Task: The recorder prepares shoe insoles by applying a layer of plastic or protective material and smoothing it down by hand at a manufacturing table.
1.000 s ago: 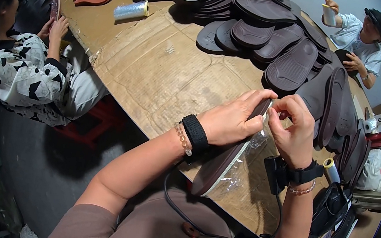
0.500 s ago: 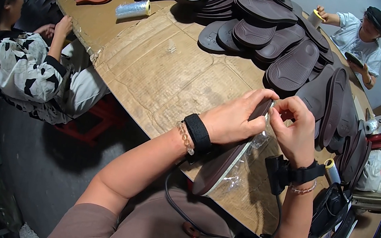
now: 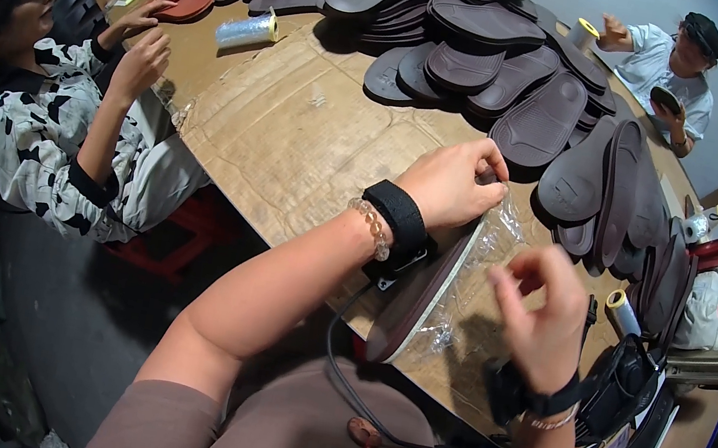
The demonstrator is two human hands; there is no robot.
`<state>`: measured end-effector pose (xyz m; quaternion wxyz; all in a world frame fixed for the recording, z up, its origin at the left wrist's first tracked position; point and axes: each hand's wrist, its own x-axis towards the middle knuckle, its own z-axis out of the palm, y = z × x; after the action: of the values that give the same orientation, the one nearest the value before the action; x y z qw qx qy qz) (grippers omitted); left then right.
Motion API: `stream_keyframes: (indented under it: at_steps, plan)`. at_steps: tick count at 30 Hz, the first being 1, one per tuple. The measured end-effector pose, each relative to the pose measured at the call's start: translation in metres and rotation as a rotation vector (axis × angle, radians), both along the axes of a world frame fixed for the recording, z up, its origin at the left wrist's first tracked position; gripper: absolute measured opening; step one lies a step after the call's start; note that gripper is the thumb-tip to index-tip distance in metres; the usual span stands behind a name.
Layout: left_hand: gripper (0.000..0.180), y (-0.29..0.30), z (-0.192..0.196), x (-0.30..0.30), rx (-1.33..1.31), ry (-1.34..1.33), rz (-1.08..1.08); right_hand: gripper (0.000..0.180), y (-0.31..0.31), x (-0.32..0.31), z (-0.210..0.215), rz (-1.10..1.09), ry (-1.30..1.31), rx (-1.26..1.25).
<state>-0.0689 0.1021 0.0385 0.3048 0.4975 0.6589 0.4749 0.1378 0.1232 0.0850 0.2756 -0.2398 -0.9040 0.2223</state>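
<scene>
A dark brown shoe sole (image 3: 404,322) with a pale edge stands on its side at the table's near edge, slanting away from me. Thin clear plastic film (image 3: 460,298) lies along its right side, crumpled and shiny. At the sole's far end my left hand (image 3: 456,183) is closed, thumb and fingertips pinching the top of the film. My right hand (image 3: 543,317) hangs to the right of the film, apart from it and blurred. Its fingers are curled, with a gap between thumb and forefinger, and nothing shows in them.
Piles of dark soles (image 3: 538,121) cover the table's far side and right. A film roll (image 3: 247,32) lies at the far left, another film roll (image 3: 621,313) at right beside a metal flask (image 3: 715,364). People sit at left (image 3: 60,136) and far right (image 3: 669,72).
My right hand has left the sole's far end and moved down and right. My left hand has shifted to the film's top edge. The person at left has raised their hands over the table.
</scene>
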Motion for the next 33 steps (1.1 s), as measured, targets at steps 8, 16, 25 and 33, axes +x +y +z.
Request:
stream_keyframes:
  at_steps: [8, 16, 25, 33]
  plan:
    - [0.024, 0.001, 0.003, -0.008, -0.093, -0.198, 0.079, 0.042, -0.076, 0.015, -0.016, 0.172, -0.354, 0.217]
    - [0.030, -0.065, -0.041, -0.008, -0.040, -0.841, 0.250, 0.029, -0.061, 0.030, -0.013, 0.146, -0.345, 0.333]
    - [0.074, -0.095, -0.037, 0.001, 0.090, -0.949, 0.234, 0.066, -0.047, 0.041, -0.008, -0.214, -0.226, 0.195]
    - [0.082, -0.092, -0.033, -0.002, 0.010, -0.917, 0.126, 0.133, -0.021, 0.075, -0.070, -0.252, -0.282, 0.072]
